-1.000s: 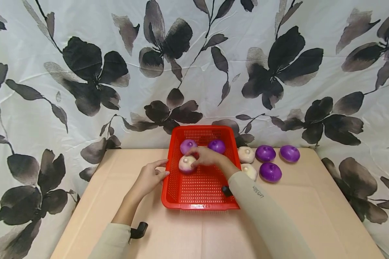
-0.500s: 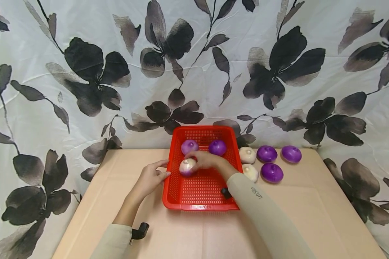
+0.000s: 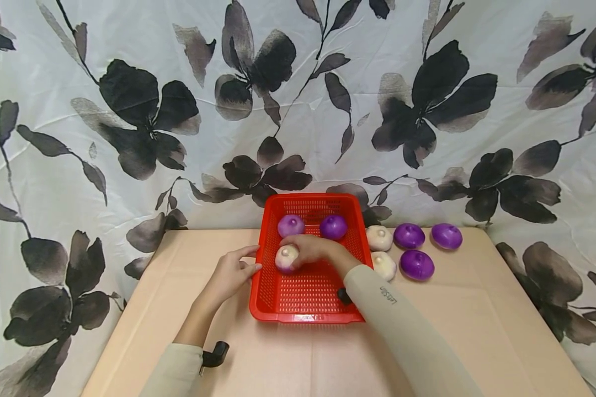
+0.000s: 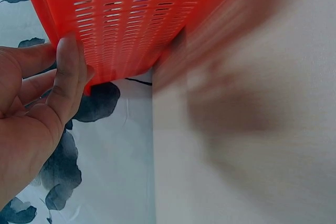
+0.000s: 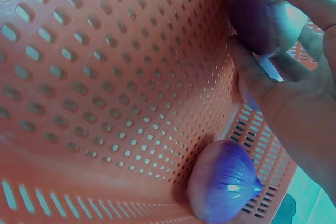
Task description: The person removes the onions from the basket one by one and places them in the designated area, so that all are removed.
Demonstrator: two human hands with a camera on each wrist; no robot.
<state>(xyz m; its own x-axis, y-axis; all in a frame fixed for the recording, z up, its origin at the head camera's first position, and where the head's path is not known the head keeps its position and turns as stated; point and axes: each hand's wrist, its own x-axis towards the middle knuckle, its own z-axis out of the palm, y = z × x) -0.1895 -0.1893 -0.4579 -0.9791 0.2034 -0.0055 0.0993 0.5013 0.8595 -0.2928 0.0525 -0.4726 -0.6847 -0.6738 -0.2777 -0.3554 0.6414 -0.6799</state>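
Inside a red perforated plastic basket, my right hand holds a pale onion with a purple underside, low over the basket floor. In the right wrist view the thumb and fingers curl round this onion from both sides. Behind it in the basket sit a light purple onion at the back left and a deep purple onion at the back right. My left hand pinches the basket's left rim between thumb and fingers, as the left wrist view shows.
Right of the basket, on the table, lie two white onions and three purple onions. A floral cloth hangs behind the table's back edge. The basket stands close to that edge.
My right hand has shifted slightly and turned the pale onion a little, lowering it in the basket. The left hand stays at the rim.
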